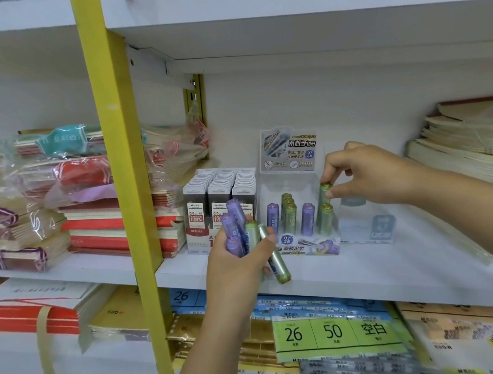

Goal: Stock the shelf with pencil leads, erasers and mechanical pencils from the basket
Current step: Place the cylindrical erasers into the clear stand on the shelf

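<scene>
- Fingertips (335,193) of the right hand (356,172) are pinching an upright green tube (323,197) in the display box's (309,245) far-right slot.
- Left hand (236,261) is gripping spare tubes (237,217) — nearer, leftward.

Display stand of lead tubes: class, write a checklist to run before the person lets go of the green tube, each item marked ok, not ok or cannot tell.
1. Green tube upright in the pinch of the right hand: ok.
2. Its base seated in the display stand: cannot tell, the front green tube hides it.
3. Left hand gripping the spare tubes securely: not ok, one green spare sticks out low.
4. Room left in the stand: ok, gaps show between tubes.
</scene>
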